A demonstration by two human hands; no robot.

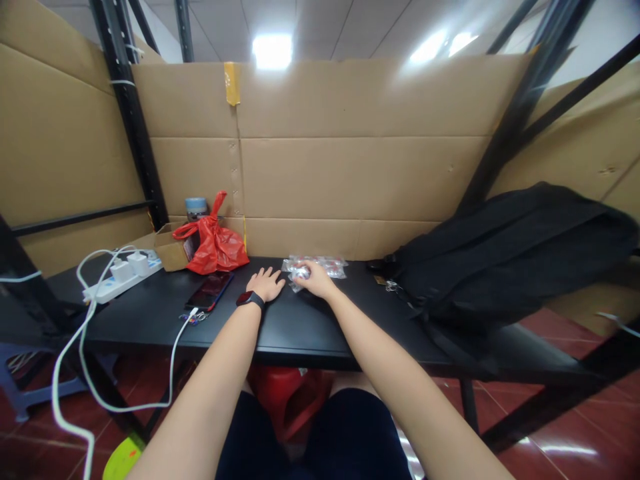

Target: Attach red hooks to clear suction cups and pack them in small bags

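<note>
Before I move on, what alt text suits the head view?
A person's right hand holds shiny clear plastic at a black desk; the left hand rests open nearby. A phone and red bag sit to the left, a black backpack to the right.

Sheets of brown cardboard (340, 177) stood behind the black table (300, 327) like a wall, with straight folds across them and one piece of yellow tape (231, 83) at the upper edge. Cardboard covered the left and right sides too. Black metal posts (131, 120) rose at both far corners. The ceiling (320, 23) had pale panels, and its lamps (273, 51) shone very brightly. The floor (600, 427) was of dark red tiles, where some light was reflected.
</note>
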